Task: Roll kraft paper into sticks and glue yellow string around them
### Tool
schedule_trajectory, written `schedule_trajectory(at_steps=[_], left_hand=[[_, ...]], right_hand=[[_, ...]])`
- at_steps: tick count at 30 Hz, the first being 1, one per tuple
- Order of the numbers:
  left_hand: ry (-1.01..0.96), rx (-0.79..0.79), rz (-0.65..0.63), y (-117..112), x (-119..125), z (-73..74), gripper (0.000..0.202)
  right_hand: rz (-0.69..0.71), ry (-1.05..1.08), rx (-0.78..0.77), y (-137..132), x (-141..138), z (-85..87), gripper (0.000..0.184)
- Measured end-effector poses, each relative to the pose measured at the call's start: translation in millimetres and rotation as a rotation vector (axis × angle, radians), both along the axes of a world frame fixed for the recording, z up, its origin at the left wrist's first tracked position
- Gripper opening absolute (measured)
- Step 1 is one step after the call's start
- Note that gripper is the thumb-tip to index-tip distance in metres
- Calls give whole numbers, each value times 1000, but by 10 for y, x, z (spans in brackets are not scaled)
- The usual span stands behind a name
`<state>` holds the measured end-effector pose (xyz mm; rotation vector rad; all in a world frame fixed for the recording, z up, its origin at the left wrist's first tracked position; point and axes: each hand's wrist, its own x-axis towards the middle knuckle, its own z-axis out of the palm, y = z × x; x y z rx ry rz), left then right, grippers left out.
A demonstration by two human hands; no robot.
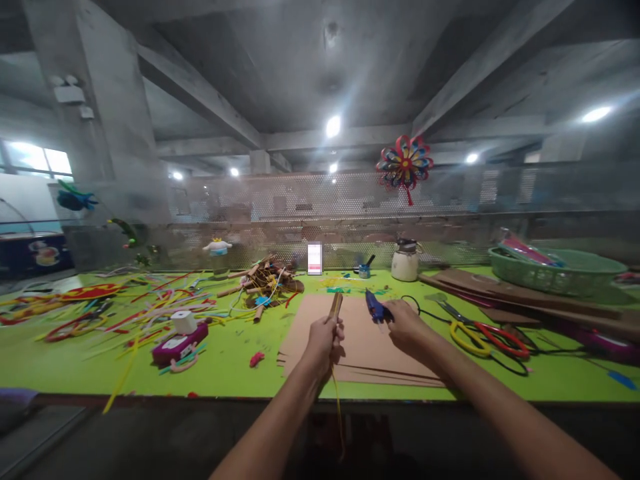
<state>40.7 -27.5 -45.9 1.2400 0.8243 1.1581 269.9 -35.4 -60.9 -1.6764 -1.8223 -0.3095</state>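
Both forearms reach over the bench's near edge: left hand (324, 337) grips a brown stick (335, 308) upright over the cardboard sheets (360, 347), right hand (406, 325) clasps what looks like a blue glue gun (376, 308) just beside it; steady the stick while bringing the nozzle to its tip

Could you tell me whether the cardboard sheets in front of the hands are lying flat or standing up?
Flat. The cardboard sheets lie stacked on the green table, their edges showing in layers at the front.
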Motion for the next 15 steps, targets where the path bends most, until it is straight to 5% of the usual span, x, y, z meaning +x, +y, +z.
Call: schedule_trajectory(at_steps=[8,15], left_hand=[[15,19,-68,32,19,-12,26],[30,-35,-35,55,56,-22,30]], right_hand=[[-99,-39,-101,171,145,-112,37],[-59,273,-58,176,169,-105,31]])
